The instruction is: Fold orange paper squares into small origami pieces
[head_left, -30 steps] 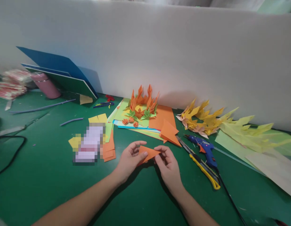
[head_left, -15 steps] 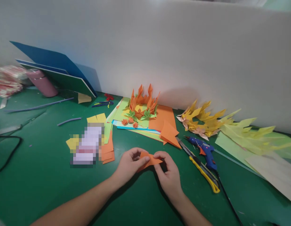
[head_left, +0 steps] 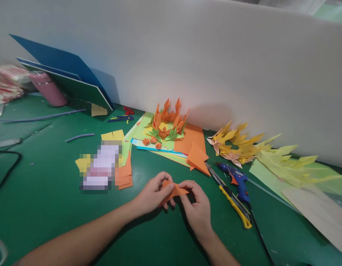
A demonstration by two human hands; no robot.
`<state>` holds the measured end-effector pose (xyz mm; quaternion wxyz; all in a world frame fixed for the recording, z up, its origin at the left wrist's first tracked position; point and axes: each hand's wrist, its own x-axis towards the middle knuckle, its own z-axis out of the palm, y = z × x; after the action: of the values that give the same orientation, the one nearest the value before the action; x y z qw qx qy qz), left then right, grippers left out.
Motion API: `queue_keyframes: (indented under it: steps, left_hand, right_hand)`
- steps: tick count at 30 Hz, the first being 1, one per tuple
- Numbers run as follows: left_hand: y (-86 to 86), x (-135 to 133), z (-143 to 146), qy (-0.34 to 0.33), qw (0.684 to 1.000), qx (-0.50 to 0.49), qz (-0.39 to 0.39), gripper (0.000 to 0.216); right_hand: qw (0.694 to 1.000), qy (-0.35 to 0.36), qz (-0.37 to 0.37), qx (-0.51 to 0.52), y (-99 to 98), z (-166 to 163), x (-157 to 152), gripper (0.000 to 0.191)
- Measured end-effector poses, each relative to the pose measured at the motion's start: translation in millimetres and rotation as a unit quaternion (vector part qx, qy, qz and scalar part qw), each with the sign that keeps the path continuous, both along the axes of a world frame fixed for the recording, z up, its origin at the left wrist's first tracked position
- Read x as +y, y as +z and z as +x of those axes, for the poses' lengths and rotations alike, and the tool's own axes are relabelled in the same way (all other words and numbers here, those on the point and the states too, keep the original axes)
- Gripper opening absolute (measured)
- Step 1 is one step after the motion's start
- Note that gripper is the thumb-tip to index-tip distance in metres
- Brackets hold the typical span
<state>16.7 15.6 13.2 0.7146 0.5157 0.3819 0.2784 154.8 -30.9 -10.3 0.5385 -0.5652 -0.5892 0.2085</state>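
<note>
A small folded piece of orange paper (head_left: 175, 190) is held above the green table between my two hands. My left hand (head_left: 154, 194) pinches it from the left, thumb on top and fingers underneath. At its right corner, the thumb and forefinger of my right hand (head_left: 197, 203) close on the paper. Beyond the hands stands an orange paper crown (head_left: 171, 120) with green leaves, and small orange paper roses (head_left: 153, 140) lie in front of it. Folded orange sheets (head_left: 197, 158) rest just past my right hand.
To the right lie a yellow cutter knife (head_left: 234, 207), a blue glue gun (head_left: 239, 179) and a yellow paper crown (head_left: 237, 144). A blurred-out object (head_left: 101, 166) and orange paper squares (head_left: 125, 175) are on the left. Behind them, a pink bottle (head_left: 49, 90) leans near blue boards (head_left: 62, 61).
Both hands keep hold of the orange paper, which is tilted slightly differently. More of my left fingertips show beneath it. The whole view has turned a little.
</note>
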Motion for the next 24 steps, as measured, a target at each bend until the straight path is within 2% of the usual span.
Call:
queue_keyframes:
  steps: [4,7,11,17,24]
  left_hand:
    - [-2.1,-0.9,-3.1,0.005,0.996,0.054,0.068,0.023]
    - [-5.2,-0.1,-3.4,0.001,0.996,0.056,0.073,0.026]
    - [-7.2,1.0,-0.6,0.007,0.999,0.033,0.001,0.039]
    - [2.0,-2.6,3.3,0.064,0.996,-0.025,-0.055,0.038]
    - [10.0,-6.1,4.6,0.112,0.986,-0.014,-0.121,0.042]
  right_hand:
    - [1.000,0.006,-0.004,-0.002,2.8,-2.0,-0.8,0.014]
    - [1.000,0.002,0.005,-0.010,2.6,-1.9,0.0,0.015]
    - [0.999,-0.008,0.017,-0.027,1.1,0.6,1.5,0.012]
    - [0.998,0.000,0.048,-0.047,4.3,1.2,3.0,0.010]
    - [0.998,0.004,0.040,-0.055,7.4,-1.8,4.4,0.010]
